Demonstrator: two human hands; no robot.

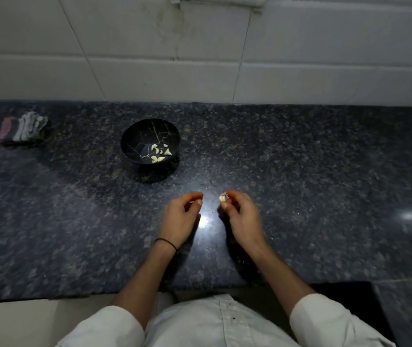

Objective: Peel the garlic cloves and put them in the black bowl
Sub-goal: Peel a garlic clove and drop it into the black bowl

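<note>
No readable text, label, brand, number or sign shows on anything in view.

granite counter: black bowl, folded cloth

A dark speckled stone desk with a polished, light-reflecting top runs along a white tiled wall, and a folded stack of cloths, pinkish at one end and grey at the other, lies near its far left end.
</note>
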